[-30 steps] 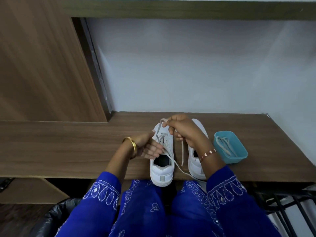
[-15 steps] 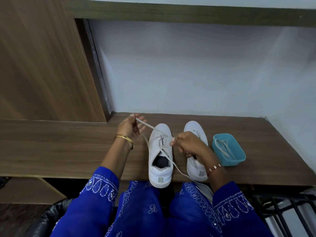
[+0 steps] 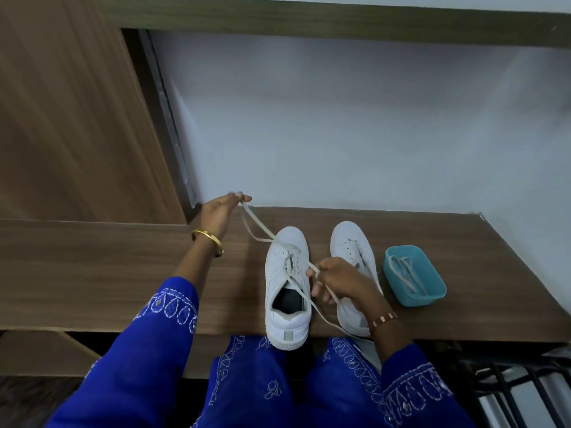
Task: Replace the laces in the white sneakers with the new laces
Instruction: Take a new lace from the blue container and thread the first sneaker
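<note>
Two white sneakers stand side by side on the wooden desk [image 3: 92, 273], toes away from me. The left sneaker [image 3: 285, 291] has a white lace [image 3: 262, 225] threaded through its eyelets. My left hand [image 3: 221, 213] pinches one end of that lace and holds it stretched up and to the left, near the wall. Over the right sneaker [image 3: 350, 242], my right hand [image 3: 338, 281] grips the other strand, which trails down past the desk's front edge.
A teal plastic tub [image 3: 432, 288] with more white laces in it sits to the right of the sneakers. A wooden cabinet side [image 3: 68, 118] rises at the left, a white wall behind. A black wire rack [image 3: 513, 387] stands below right.
My left hand has pulled the lace end out from the left sneaker, up and to the left. My right hand has dropped from the toe area to beside the eyelets.
</note>
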